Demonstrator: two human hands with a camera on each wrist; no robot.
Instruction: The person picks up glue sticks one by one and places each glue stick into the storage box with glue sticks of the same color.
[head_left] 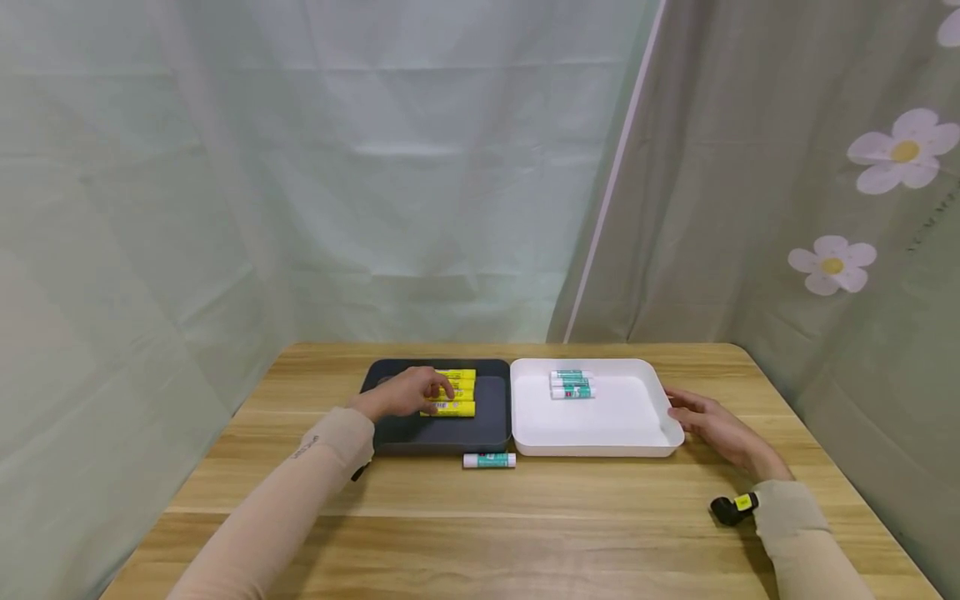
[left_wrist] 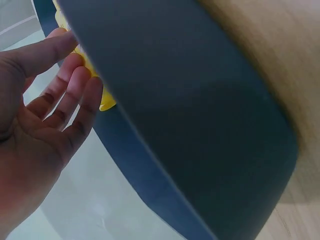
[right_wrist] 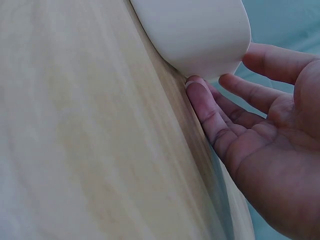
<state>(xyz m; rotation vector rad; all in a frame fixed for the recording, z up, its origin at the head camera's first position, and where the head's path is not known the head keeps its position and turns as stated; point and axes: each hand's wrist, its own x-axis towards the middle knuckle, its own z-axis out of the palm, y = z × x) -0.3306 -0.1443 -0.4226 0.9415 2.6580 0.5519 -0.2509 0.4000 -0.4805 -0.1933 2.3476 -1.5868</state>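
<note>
My left hand (head_left: 408, 392) is over the dark grey tray (head_left: 450, 433), its relaxed fingers at a row of yellow glue sticks (head_left: 461, 408). In the left wrist view, the fingertips meet a yellow stick (left_wrist: 107, 100), which the tray wall (left_wrist: 180, 100) partly hides. My right hand (head_left: 716, 429) is at the right side of the white tray (head_left: 600, 429). In the right wrist view, its loosely bent fingers (right_wrist: 205, 105) touch that tray's outer corner (right_wrist: 210, 45). Three green-and-white glue sticks (head_left: 573, 392) lie together inside the white tray.
One more green-and-white glue stick (head_left: 489, 461) lies on the wooden table (head_left: 480, 533), just in front of the dark tray. The two trays stand side by side. Behind the table hangs a pale curtain (head_left: 450, 208), with a flower-patterned part on the right.
</note>
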